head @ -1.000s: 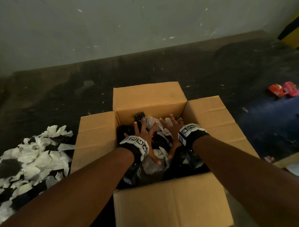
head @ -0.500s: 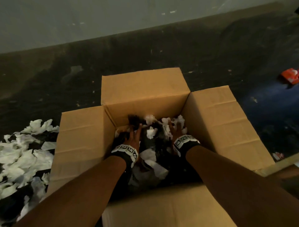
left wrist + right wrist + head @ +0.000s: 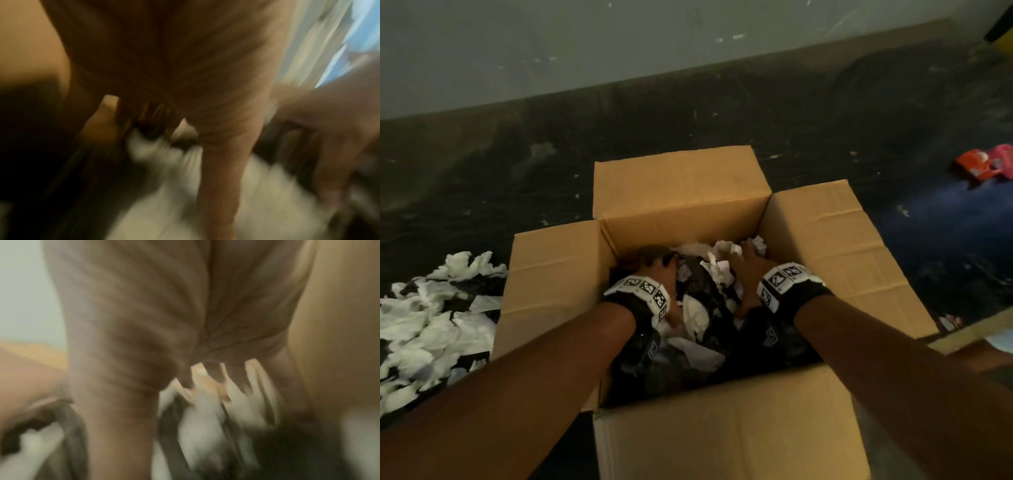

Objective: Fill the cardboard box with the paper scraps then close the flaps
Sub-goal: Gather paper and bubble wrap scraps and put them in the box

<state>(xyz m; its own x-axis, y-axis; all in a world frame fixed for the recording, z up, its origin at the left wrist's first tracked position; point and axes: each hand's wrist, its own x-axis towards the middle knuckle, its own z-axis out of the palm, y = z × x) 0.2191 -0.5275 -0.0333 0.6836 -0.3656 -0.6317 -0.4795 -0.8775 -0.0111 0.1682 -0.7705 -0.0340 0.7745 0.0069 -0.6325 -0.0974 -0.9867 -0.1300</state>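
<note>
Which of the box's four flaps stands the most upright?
The far flap, on the wall side of the cardboard box, stands nearly upright. The left flap and right flap splay outward, and the near one hangs down.

Head view: from above and behind both forearms, facing forward and down into the open cardboard box (image 3: 681, 192), floor (image 3: 688, 113) and wall (image 3: 551, 44) beyond, moderately near. Left wrist view: pressed close under the left hand (image 3: 174, 65), looking along the palm toward blurred paper scraps (image 3: 164, 203). Right wrist view: equally close under the right hand (image 3: 164, 305), facing the same scraps. Both wrist views motion-blurred. Shared by all three: box interior with white and dark scraps; each wrist view also catches the opposite hand at its edge.
</note>
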